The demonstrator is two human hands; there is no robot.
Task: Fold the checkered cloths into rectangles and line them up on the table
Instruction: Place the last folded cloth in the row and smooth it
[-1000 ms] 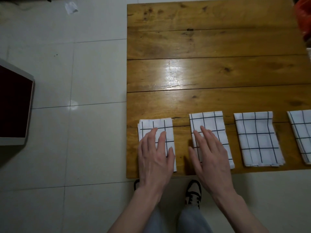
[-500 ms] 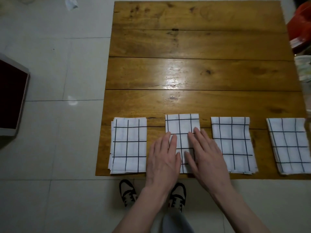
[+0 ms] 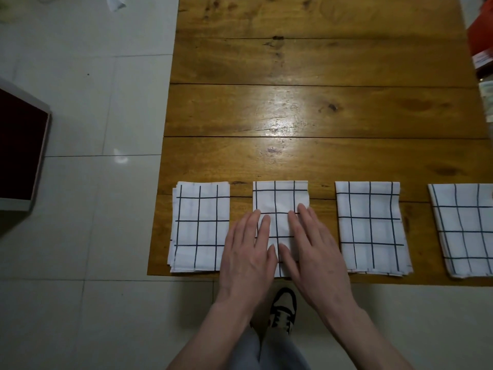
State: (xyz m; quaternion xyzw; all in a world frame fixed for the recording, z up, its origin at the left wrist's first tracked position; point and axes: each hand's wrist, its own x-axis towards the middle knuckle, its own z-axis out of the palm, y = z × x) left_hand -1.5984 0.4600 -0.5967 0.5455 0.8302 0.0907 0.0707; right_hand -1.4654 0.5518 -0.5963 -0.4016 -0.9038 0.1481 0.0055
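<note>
Left hand (image 3: 248,252) flat, fingers straight, pressing the second folded checkered cloth (image 3: 280,201) | right hand (image 3: 312,249) flat on it too, gripping nothing | four folded cloths in a row along the tabletop's (image 3: 306,108) near edge | the far-right cloth (image 3: 464,231) is probably cut off by the frame.

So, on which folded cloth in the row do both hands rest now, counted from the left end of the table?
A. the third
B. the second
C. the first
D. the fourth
B: the left hand and the right hand both lie flat on the second cloth, while the first cloth, the third cloth and the fourth cloth lie untouched.
</note>
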